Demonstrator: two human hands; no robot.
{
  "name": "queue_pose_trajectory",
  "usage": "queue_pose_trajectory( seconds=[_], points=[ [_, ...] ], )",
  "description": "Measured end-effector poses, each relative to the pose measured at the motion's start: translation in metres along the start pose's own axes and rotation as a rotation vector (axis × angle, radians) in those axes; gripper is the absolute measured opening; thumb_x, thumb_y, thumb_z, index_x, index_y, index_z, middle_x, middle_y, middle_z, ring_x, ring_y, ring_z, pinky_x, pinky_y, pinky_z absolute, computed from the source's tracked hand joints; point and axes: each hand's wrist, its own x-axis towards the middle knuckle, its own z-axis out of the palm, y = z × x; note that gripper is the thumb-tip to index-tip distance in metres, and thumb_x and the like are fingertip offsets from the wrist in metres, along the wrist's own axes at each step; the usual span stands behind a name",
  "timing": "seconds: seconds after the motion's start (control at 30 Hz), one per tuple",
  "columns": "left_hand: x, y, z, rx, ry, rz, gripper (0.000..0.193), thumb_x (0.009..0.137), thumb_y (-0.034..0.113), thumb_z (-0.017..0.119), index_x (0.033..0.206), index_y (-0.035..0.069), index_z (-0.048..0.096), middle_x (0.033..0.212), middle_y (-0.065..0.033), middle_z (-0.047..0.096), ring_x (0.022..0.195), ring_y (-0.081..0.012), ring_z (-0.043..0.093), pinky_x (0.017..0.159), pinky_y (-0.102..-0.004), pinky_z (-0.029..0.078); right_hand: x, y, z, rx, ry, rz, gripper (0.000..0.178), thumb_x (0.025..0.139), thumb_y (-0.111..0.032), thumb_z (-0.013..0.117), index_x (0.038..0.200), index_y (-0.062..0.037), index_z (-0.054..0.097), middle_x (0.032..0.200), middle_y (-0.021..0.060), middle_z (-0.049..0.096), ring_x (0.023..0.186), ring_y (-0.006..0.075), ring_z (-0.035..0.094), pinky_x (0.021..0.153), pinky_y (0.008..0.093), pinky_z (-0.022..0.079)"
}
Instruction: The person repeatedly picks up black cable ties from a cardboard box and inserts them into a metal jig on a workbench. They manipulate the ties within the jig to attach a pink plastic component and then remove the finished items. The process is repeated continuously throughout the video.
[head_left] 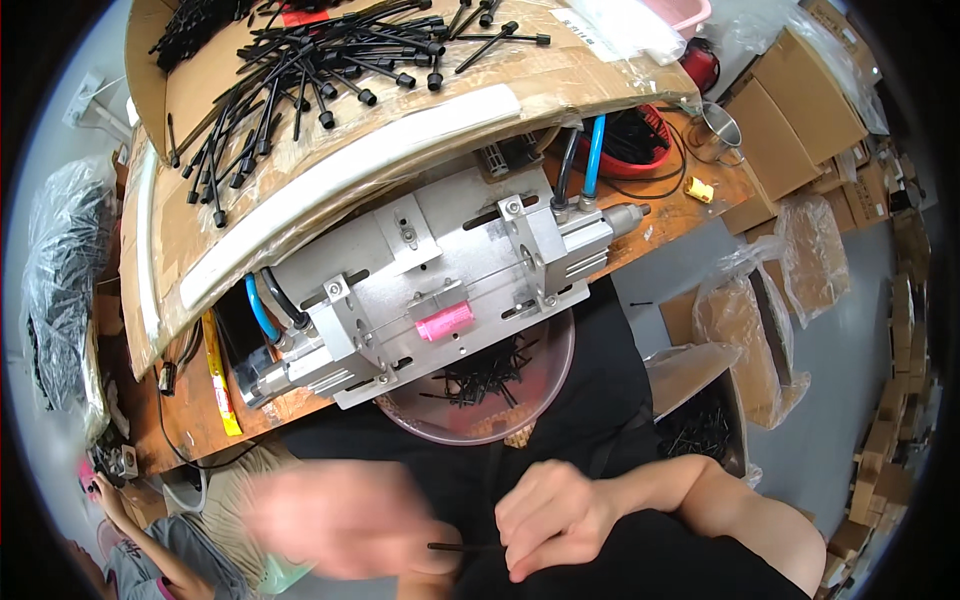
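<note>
At the far left, a crinkled clear plastic bag (70,300) is wrapping a dark mass, its contents hard to make out. Below it, a co-worker in a grey shirt (205,545) is being cut off by the lower rim. A flat yellow strip (217,375) is lying on the scuffed orange-brown wooden worktop (185,410). The left hand (345,515) is showing only as a blur, so I cannot tell whether its grip is apart or together.

Above, a curving brown cardboard panel (560,80) is carrying heaped black rods with thick capped ends (405,80). Under its edge, a silver slotted metal fixture (450,265) is holding a glossy pink block (445,321) and covering the rear of a translucent pinkish plastic bowl (420,425).

Between the hands, a thin straight black rod (447,547) is crossing in front of the left wrist; the right hand (550,515) is clamping its grip on it, the folded fingers hiding its other end. Farther right, a red plastic basket (655,165) is sitting partly behind the panel, and matte brown cardboard boxes (800,100) are leaning together.
</note>
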Motion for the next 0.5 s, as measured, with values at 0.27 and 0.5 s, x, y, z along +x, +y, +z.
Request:
queue_pose_trajectory(
  seconds=[0.27,0.5],
  points=[
    [-0.030,-0.023,-0.029,1.343,-0.551,-0.168,0.024,0.088,0.003,0.057,0.111,0.002,0.053,0.076,-0.0057,0.057,0.079,-0.0208,0.055,0.073,-0.0344,0.044,-0.021,-0.008,-0.042,-0.536,0.463,0.052,0.018,0.074,-0.003,0.080,0.088,0.0010,0.071,0.077,0.0088,0.067,0.060,0.0154,0.059,0.053,0.0261,0.045],
    [-0.051,-0.079,-0.035,1.668,-0.577,-0.522,0.047,0.093,-0.006,0.048,0.138,-0.003,0.038,0.084,-0.0072,0.057,0.072,-0.0170,0.050,0.071,-0.0294,0.044,0.001,-0.028,-0.074,-0.884,0.438,-0.023,0.010,0.076,0.002,0.075,0.083,-0.0013,0.067,0.072,0.0071,0.063,0.060,0.0168,0.057,0.053,0.0273,0.045]
  ],
)
